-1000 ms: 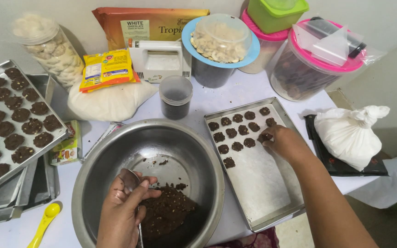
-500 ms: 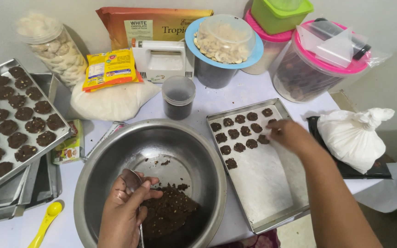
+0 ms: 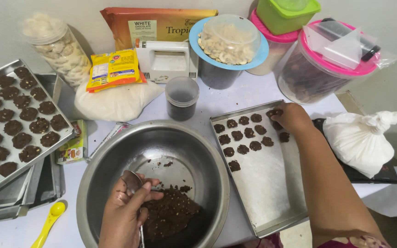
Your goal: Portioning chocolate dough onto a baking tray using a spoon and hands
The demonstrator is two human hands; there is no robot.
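Dark dough (image 3: 168, 213) lies in the steel bowl (image 3: 116, 160), just right of our left hand (image 3: 125, 216), whose grip closes on a spoon (image 3: 132, 183). Our right hand (image 3: 292, 117) presses a dough piece (image 3: 274, 112) onto the tray (image 3: 295, 160), fingers pinched together. We judge the placing step; next needs fresh scooping.

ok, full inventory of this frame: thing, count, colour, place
bowl: 1, steel, front centre, dark dough inside
spoon: 1, metal, in left hand
right tray: 1, steel, partly filled with dark cookies
left tray: stacked, steel, full of dark cookies
cup: 1, clear, behind bowl
mixer: 1, white, at back
jar: 1, clear, back left
tubs: several, pink, blue and green lids, back right
white bag: 1, right
yellow spoon: 1, front left
left hand: over bowl
right hand: on right tray's far end
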